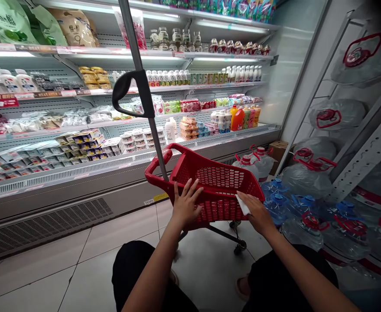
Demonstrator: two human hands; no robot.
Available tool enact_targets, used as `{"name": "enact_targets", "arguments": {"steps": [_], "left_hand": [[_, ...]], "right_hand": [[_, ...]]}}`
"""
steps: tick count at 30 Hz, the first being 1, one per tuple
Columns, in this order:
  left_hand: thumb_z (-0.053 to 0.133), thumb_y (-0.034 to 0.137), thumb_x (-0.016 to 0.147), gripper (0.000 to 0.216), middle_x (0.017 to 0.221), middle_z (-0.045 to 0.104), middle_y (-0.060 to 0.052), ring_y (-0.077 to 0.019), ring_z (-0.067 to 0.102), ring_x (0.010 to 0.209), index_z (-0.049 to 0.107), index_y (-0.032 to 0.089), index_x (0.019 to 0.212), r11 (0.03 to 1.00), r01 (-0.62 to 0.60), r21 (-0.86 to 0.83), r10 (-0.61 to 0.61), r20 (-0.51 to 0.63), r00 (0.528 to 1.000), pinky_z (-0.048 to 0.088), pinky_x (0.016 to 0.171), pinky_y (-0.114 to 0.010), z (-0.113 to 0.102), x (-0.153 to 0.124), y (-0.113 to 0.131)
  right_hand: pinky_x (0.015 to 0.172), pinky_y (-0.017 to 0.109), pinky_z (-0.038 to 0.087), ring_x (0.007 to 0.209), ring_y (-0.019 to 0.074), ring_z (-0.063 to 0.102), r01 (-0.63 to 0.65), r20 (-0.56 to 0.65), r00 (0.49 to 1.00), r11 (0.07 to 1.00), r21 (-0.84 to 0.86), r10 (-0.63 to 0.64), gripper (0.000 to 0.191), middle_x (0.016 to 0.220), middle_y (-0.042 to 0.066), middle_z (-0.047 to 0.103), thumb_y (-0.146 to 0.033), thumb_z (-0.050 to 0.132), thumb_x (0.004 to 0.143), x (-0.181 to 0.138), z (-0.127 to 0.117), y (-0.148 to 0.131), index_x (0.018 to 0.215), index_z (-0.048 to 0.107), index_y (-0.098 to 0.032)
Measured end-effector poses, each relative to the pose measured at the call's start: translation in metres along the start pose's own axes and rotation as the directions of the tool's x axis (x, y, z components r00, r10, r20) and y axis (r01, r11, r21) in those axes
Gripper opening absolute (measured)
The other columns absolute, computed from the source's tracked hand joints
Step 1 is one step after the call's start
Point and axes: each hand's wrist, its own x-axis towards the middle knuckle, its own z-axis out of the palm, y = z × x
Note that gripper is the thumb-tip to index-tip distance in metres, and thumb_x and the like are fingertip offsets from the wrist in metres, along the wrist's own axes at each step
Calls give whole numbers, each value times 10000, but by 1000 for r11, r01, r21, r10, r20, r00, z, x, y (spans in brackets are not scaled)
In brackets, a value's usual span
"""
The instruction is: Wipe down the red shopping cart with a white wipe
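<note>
A red plastic shopping cart (pixel 223 177) with perforated sides stands on dark wheels right in front of me. My left hand (pixel 187 203) lies against its near side by the rim, fingers spread, holding nothing. At the cart's right end, my right hand (pixel 253 210) presses a folded white cloth or tissue (pixel 243 204) to the side near the rim. Much of that white piece is hidden under the fingers. A grey metal pole with a black loop handle (pixel 141 95) rises from the cart's left end.
Behind the cart runs an open refrigerated display (pixel 125 171) stocked with yogurt cups, bottles and pouches. Large water jugs (pixel 307 177) with red and blue caps crowd the right side, some on a metal rack. Pale floor tiles (pixel 109 255) lie below, with my knees close to the cart.
</note>
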Motion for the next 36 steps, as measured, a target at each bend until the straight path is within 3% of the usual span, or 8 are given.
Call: {"name": "enact_targets", "arguments": {"steps": [7,9,13,16,21,25,32,36], "left_hand": [[512,334,999,619,1733,198,-15,-254,147,1615,403,289,1606,989,146,1,-146,28,989,-71,1305,-569,10,11,-2],[503,345,1010,627,1733,204,-47,-270,142,1616,383,258,1619,984,177,-11,-176,39,984,10,1316,-570,22,12,13],[508,411,1026,624,1742,190,-13,-304,134,1614,362,317,1625,995,23,-96,-16,63,998,138,1314,-568,49,8,60],[507,426,1033,610,1752,148,-1,-341,93,1616,365,343,1620,992,32,-122,-30,22,999,183,1299,-586,58,0,77],[414,420,1079,523,1738,215,11,-292,136,1615,383,391,1600,990,50,-132,-41,74,996,150,1299,-603,47,-5,60],[459,570,1039,619,1724,243,-111,-357,156,1603,473,243,1564,973,200,-117,-189,94,977,145,1292,-619,46,-2,63],[499,715,957,836,1725,167,-208,-401,119,1602,457,134,1557,954,266,-134,-260,61,964,136,1279,-642,50,-1,75],[484,712,959,841,1729,147,-206,-387,86,1608,453,124,1558,947,287,-146,-280,65,958,135,1281,-626,50,3,72]], "right_hand": [[1205,554,405,1466,293,463,-22,-62,998,999,-44,19,832,1615,51,477,-91,392,906,-9,-1,-31,1684,165,-278],[1222,530,390,1494,277,425,-10,-49,999,999,-47,8,850,1653,49,419,-71,376,905,-10,-1,-47,1690,118,-269],[1256,489,351,1543,232,346,82,29,996,995,-60,-80,939,1707,28,305,-15,362,843,-14,-6,-72,1690,38,-259],[1265,454,344,1557,215,315,171,92,982,984,-55,-165,974,1726,17,247,-7,376,811,-23,-14,-76,1688,31,-252],[1265,447,340,1543,216,347,220,132,967,975,16,-220,849,1703,39,305,-54,337,898,-57,-29,-61,1687,91,-243],[1280,461,305,1552,233,327,258,178,949,966,31,-259,788,1701,44,308,-130,372,950,-77,-32,-27,1687,118,-241],[1257,497,347,1548,218,332,90,124,989,992,-90,-79,922,1700,-5,311,-18,334,846,-51,-26,54,1681,92,-326],[1253,520,352,1553,230,322,25,45,999,996,-89,-21,912,1690,26,344,-18,325,851,-45,-19,38,1686,76,-291]]}}
